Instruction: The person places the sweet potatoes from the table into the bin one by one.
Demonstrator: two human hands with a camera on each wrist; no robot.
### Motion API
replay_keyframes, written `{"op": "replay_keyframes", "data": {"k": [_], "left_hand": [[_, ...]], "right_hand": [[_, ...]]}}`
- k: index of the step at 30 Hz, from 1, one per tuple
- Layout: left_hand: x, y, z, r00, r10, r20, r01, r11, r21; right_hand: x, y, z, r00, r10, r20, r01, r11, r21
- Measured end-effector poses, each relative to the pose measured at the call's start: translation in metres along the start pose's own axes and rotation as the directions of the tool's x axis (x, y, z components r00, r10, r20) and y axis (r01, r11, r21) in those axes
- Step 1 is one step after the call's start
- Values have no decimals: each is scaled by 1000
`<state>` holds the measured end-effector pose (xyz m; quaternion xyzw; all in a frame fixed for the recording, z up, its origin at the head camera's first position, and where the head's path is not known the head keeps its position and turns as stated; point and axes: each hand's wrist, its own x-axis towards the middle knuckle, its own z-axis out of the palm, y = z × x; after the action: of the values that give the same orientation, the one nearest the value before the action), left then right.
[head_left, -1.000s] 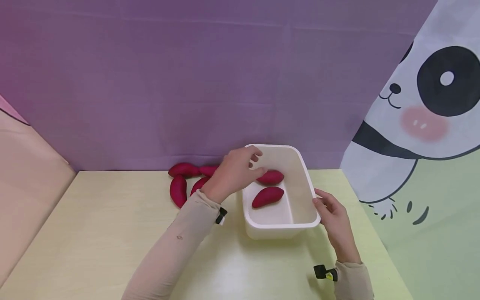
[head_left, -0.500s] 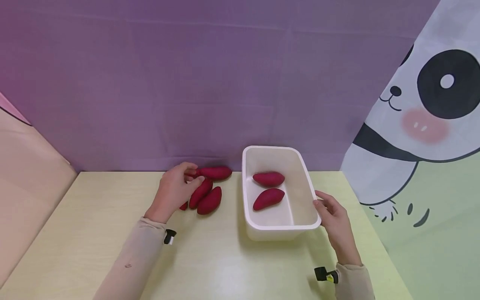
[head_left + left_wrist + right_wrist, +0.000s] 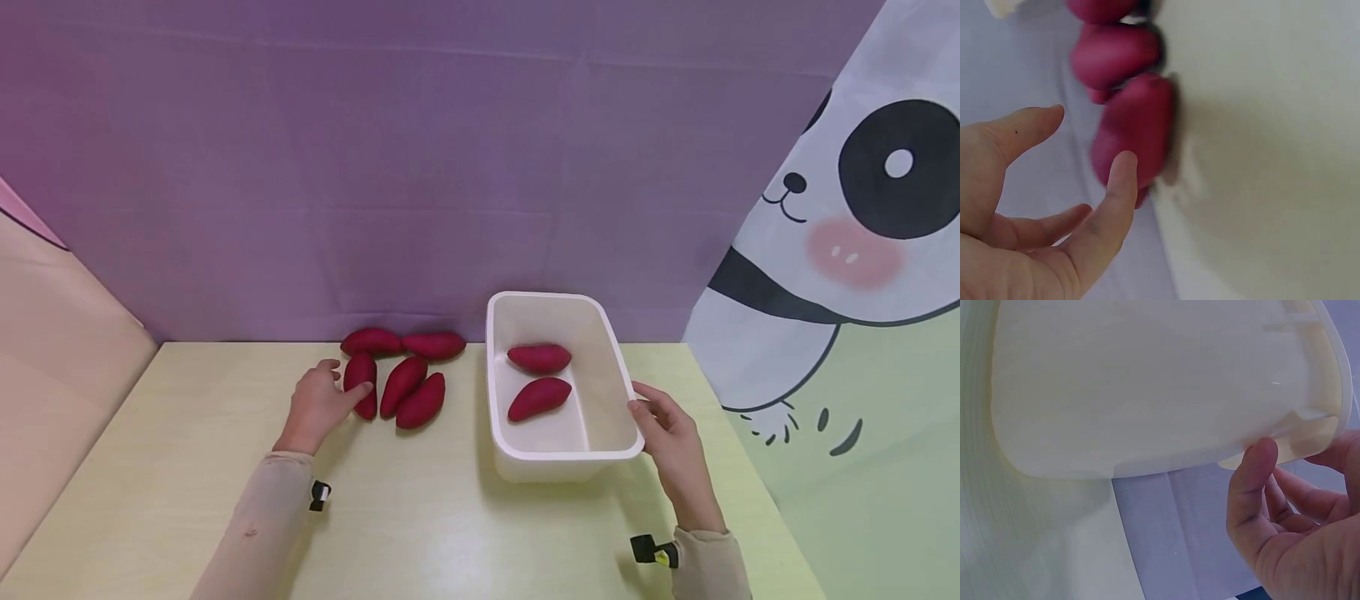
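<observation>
My left hand [image 3: 315, 408] is over the left end of a group of red sweet potatoes, its thumb and fingers spread about the leftmost sweet potato [image 3: 360, 375]. In the left wrist view, the spread fingers [image 3: 1124, 181] overlap a sweet potato [image 3: 1141, 119]; whether they touch it I cannot tell. With my right hand [image 3: 675, 450] I grip the rim of a white plastic bin [image 3: 566, 456] near its right front corner. The right wrist view has my thumb and fingers [image 3: 1252, 469] pinching the bin's edge. Inside the bin lie two sweet potatoes, a rear one [image 3: 539, 358] and a front one [image 3: 539, 399].
Beside the leftmost one, several more sweet potatoes lie close together, including one at the back [image 3: 434, 346] and one in front [image 3: 422, 402]. A purple cloth [image 3: 420, 183] rises behind the pale table [image 3: 420, 525]. A panda-printed sheet [image 3: 795, 258] stands at the right.
My left hand has moved from above the bin leftward to the sweet potatoes, then further to the leftmost one. My right hand stays on the bin's rim.
</observation>
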<state>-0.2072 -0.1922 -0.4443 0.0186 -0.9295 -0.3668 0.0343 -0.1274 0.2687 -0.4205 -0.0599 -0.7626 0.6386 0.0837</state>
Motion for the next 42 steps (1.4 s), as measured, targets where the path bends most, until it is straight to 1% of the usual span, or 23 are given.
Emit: {"op": "replay_keyframes", "data": {"k": [5,10,18,27,31,37,39,42], "left_hand": [[4,-13,10,996,-69,49,69,998,-4],[5,-17,14,990,-119,76,121,992,-30],[8,-19,17,990,-128,65,131,990,-49],[7,-24,19,982,-175,75,183,977,-112],[5,-24,18,982,-177,61,185,971,-152],[2,-16,11,985,-161,63,171,960,-222],[2,-11,8,987,-148,62,158,958,-239],[3,-2,4,992,-113,49,121,959,-256]], "right_hand": [[1,1,0,1000,-9,-6,9,1000,0],[0,1,0,1000,3,-1,-3,1000,-8],[1,0,0,1000,10,0,-10,1000,-9],[2,3,0,1000,-14,-3,14,1000,19],[1,3,0,1000,-14,0,14,1000,17],[0,1,0,1000,-10,8,9,1000,23],[0,1,1,1000,-12,8,12,1000,24],[1,1,1,1000,-15,7,15,999,28]]}}
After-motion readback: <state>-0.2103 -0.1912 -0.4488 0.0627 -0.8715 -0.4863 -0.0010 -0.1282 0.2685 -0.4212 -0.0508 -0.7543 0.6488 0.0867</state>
